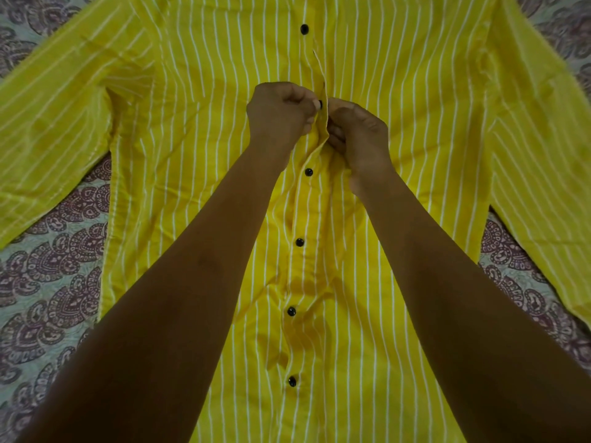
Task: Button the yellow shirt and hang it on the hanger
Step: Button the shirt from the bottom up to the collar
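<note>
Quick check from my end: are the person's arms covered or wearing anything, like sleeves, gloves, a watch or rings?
Nothing worn that shows. The left hand and right hand are bare, ungloved, and both forearms are uncovered to the frame edge. No watch, bracelet or ring is visible.

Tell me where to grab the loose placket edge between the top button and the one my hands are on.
Pinch the lifted edge of the placket, just beyond the right hand, coming from the right side. There the fabric stands up off the yellow shirt in a ridge, so fingers can probably slide under it. The left hand can steady the top button from the left.
</note>
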A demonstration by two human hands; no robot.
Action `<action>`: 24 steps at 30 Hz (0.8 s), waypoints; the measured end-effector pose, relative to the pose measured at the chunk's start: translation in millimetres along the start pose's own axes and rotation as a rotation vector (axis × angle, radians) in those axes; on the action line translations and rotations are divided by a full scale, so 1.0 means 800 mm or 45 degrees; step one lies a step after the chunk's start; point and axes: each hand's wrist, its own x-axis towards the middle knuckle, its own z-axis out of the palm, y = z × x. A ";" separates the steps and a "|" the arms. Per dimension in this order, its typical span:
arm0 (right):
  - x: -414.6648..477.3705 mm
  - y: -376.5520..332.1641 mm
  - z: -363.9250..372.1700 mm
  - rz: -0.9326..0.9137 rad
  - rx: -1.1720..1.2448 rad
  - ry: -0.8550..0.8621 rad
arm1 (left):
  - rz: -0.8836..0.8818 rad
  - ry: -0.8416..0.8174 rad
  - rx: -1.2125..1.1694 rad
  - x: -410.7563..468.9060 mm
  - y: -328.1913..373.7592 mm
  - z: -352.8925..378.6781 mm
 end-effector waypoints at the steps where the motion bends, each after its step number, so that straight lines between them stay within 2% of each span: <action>1: 0.000 0.000 0.000 -0.018 0.005 -0.011 | -0.008 -0.004 0.006 0.000 0.000 0.000; 5: 0.001 0.008 0.010 -0.123 -0.056 0.096 | -0.042 -0.011 0.013 0.000 0.000 0.002; 9: 0.001 0.027 0.023 -0.261 -0.303 0.284 | -0.176 0.023 -0.089 0.000 -0.006 0.002; 13: -0.008 0.038 0.038 -0.354 -0.491 0.451 | -0.203 0.025 -0.186 -0.003 -0.006 0.004; 18: -0.008 0.041 0.037 -0.424 -0.550 0.444 | -0.272 0.049 -0.215 0.005 -0.007 0.004; 24: -0.006 0.040 0.031 -0.414 -0.517 0.355 | -0.200 0.047 -0.162 0.006 -0.018 0.003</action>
